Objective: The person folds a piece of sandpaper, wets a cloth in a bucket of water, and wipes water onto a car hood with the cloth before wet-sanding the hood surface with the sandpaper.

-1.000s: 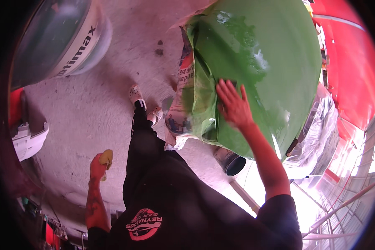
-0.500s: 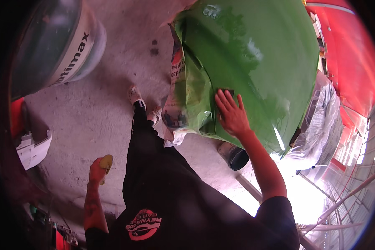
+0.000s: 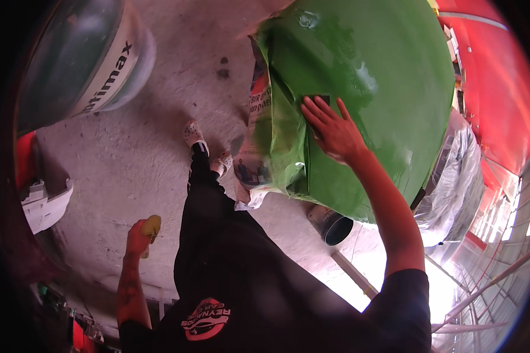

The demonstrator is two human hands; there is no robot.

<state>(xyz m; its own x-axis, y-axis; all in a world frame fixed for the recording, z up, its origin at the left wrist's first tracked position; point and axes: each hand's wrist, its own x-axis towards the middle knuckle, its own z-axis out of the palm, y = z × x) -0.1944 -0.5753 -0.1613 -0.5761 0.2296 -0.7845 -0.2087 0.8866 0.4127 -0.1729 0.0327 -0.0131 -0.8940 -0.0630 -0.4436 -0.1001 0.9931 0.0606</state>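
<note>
A glossy green car panel (image 3: 388, 123), wet in patches, fills the upper right. My right hand (image 3: 338, 135) lies flat on it near its left edge crease, fingers stretched out. Under the fingertips a dark rectangular piece, looking like sandpaper (image 3: 324, 99), sticks out; the rest is hidden by the hand. Low on the left, away from the panel, my left hand (image 3: 136, 238) is closed round a yellow sponge (image 3: 152, 225). Masking paper and newspaper (image 3: 255, 144) hang along the panel's left side.
A dark bucket (image 3: 337, 229) stands on the concrete floor (image 3: 118, 170) below the panel. Clear plastic sheeting (image 3: 453, 176) and a red vehicle body (image 3: 489, 76) are to the right. A big tub with a pale band (image 3: 109, 76) stands upper left, above a white plastic part (image 3: 50, 206).
My right hand has slid up the green panel, away from me, with the dark piece under its fingers. The left hand keeps the sponge and has barely moved.
</note>
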